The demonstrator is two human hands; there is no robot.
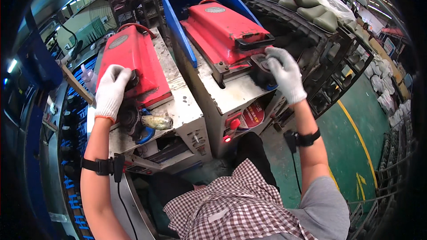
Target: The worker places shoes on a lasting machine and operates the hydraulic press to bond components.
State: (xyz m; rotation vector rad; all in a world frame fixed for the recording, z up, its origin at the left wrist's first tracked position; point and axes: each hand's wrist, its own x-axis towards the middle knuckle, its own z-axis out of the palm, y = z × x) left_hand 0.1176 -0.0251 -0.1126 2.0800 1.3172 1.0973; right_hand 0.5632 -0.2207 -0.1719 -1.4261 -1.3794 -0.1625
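My left hand (112, 90), in a white knitted glove, is closed round the black handle (132, 80) at the side of the left red machine cover (144, 73). Below it sit a dark rounded piece (129, 118) with a blue loop (147, 136), and a worn yellowish-grey lump (157, 122). My right hand (287, 74), gloved alike, has its thumb and fingers apart beside a second dark rounded piece (261, 66). Whether they touch it is unclear. Just above lies the black handle (255, 42) of the right red cover (222, 29).
A blue guard (179, 29) surrounds the right cover's back and left side. The white machine body (231, 93) has a red switch and a lit lamp. Racks stand to the right, with olive-green boot-shaped pieces (307, 6) on top. Yellow lines mark the green floor (344, 151).
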